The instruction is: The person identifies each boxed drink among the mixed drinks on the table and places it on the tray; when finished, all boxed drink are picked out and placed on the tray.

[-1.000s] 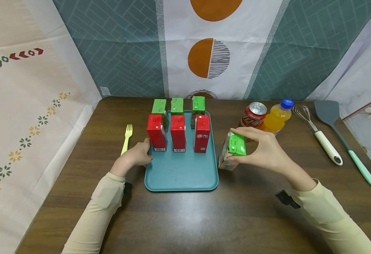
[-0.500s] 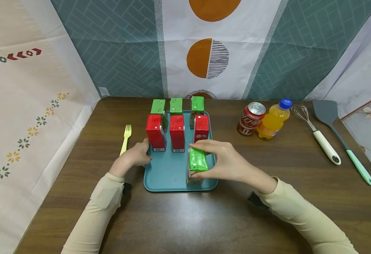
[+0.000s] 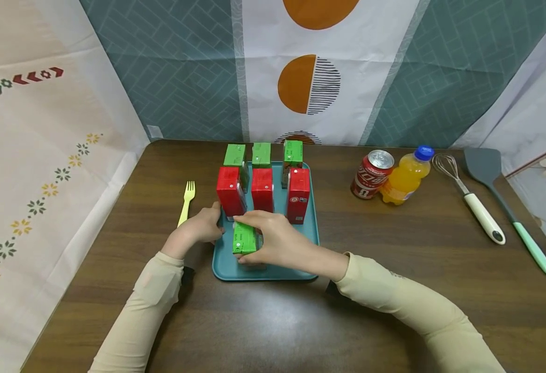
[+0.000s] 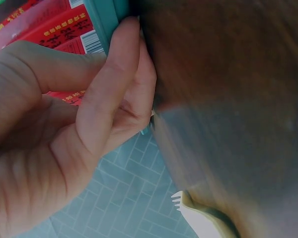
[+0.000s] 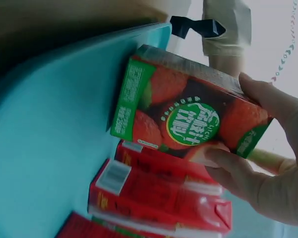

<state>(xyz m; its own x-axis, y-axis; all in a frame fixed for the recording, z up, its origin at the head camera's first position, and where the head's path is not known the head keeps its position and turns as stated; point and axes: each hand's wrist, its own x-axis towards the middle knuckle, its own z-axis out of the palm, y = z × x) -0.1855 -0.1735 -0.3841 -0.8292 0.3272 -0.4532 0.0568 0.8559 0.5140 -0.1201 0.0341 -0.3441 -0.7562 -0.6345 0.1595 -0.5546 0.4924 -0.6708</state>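
Observation:
My right hand (image 3: 279,241) grips a litchi juice box (image 3: 245,238) with a green top, thumb on one side and fingers on the other. The right wrist view shows the carton's (image 5: 154,94) litchi pictures and its lower end close over the blue-green tray (image 5: 44,129). At the tray's left edge, my left hand (image 3: 198,226) pinches the rim (image 4: 100,20) between thumb and fingers. On the tray (image 3: 296,272) a row of red drink cartons (image 3: 298,199) stands upright, with a row of green-topped cartons (image 3: 293,155) behind it. My right hand partly hides the middle red carton.
A yellow fork (image 3: 186,202) lies left of the tray. To the right stand a red drink can (image 3: 371,176) and a bottle of orange drink (image 3: 403,178). Further right lie a whisk (image 3: 473,204) and a spatula (image 3: 511,207) on the wooden table (image 3: 375,290).
My right hand has carried the litchi juice box leftward from the table right of the tray to the tray's front left, before the red cartons. The left hand has stayed at the rim.

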